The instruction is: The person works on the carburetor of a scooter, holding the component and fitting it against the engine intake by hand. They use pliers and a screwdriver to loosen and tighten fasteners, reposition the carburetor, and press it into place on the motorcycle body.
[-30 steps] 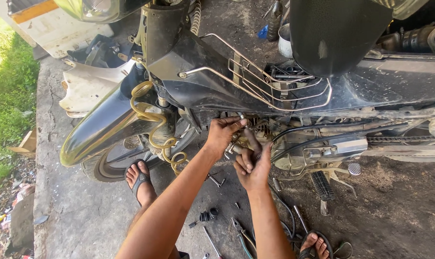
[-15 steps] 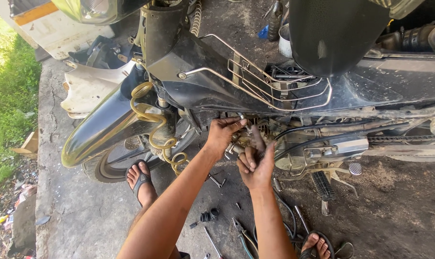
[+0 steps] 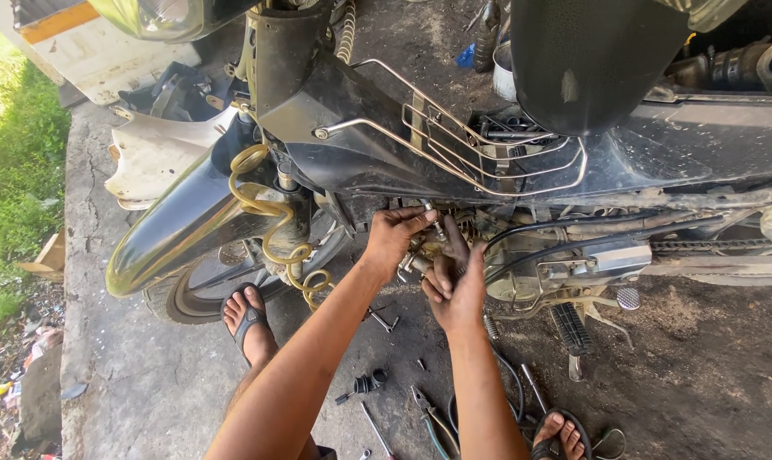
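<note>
A black motorbike (image 3: 386, 162) stands across the view, seen from above, with a metal wire rack (image 3: 480, 145) on its body. My left hand (image 3: 396, 237) reaches under the body to the engine area (image 3: 454, 234) and pinches a small metal part at its fingertips. My right hand (image 3: 454, 285) is just right of it, fingers pressed against the same spot on the engine. What exactly each hand grips is hidden by the fingers. Both forearms stretch up from the bottom of the view.
The front wheel (image 3: 203, 285) and black mudguard (image 3: 173, 230) lie left, with a coiled yellow cable (image 3: 271, 221). My sandalled feet (image 3: 250, 319) rest on the concrete. Loose tools (image 3: 365, 383), pliers (image 3: 429, 413) and bolts lie on the ground. A foot peg (image 3: 569, 328) juts out right. Grass (image 3: 11, 170) borders the left.
Both hands stay at the same spot on the engine; the fingers have shifted slightly, the right hand a little lower. The bike has not moved.
</note>
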